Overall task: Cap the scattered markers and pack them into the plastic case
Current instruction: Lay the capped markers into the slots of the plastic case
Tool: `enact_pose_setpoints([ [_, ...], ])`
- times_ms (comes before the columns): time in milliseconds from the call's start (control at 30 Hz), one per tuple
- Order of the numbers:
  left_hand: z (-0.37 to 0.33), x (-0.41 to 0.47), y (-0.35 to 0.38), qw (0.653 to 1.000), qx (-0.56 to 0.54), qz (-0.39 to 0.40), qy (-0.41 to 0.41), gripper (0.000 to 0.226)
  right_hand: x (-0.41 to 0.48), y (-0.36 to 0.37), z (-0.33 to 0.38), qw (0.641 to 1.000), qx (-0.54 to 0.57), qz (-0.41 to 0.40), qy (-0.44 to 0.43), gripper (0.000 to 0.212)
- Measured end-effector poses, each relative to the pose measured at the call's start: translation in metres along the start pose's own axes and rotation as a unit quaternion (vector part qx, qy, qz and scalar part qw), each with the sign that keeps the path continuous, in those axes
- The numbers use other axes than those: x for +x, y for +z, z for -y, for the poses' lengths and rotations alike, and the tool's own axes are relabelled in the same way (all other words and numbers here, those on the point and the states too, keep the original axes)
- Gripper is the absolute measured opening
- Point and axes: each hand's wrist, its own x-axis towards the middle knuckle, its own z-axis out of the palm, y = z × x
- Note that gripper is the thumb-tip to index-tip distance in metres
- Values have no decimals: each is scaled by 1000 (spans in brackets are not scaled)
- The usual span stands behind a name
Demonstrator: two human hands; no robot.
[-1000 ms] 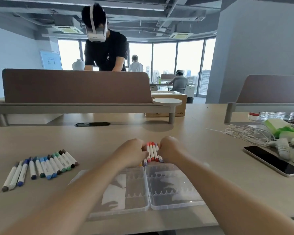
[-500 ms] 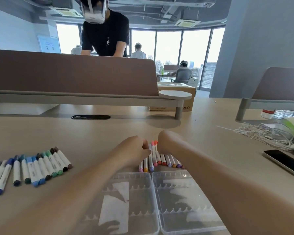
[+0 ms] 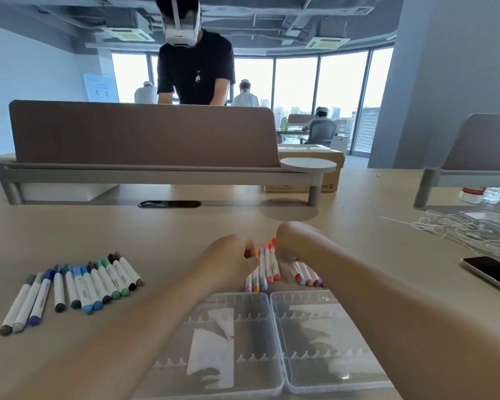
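An open clear plastic case (image 3: 251, 339) lies empty near the table's front edge. Just behind it lie warm-coloured capped markers in two small groups: one group (image 3: 264, 267) by my left hand (image 3: 228, 258), another (image 3: 306, 274) under my right hand (image 3: 292, 238). My left hand's curled fingers close on the upper ends of the left group. My right hand covers the upper ends of the right group, and its fingers are hidden behind the wrist. A row of several blue, green, grey and brown capped markers (image 3: 78, 287) lies at the left.
A black phone (image 3: 491, 274) and a tangle of white cables (image 3: 468, 229) lie at the right. A brown desk divider (image 3: 145, 134) with a round shelf (image 3: 308, 164) stands across the back, with a person in a headset (image 3: 195, 67) behind it.
The warm markers, bunched tightly between both hands a second ago, are now spread out and split into two groups. My view has moved closer to the table.
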Motion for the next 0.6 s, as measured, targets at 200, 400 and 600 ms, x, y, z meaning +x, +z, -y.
enact_pose_setpoints([
  [200,-46,-21,13,998,-11,16,57,17,-64,-7,-55,995,81,27,-48,18],
  [400,-108,-37,50,989,40,61,128,44,-132,-1,-129,994,68,80,-34,20],
  [600,-137,-42,68,980,77,112,148,56,-148,23,-155,988,101,111,-15,18],
])
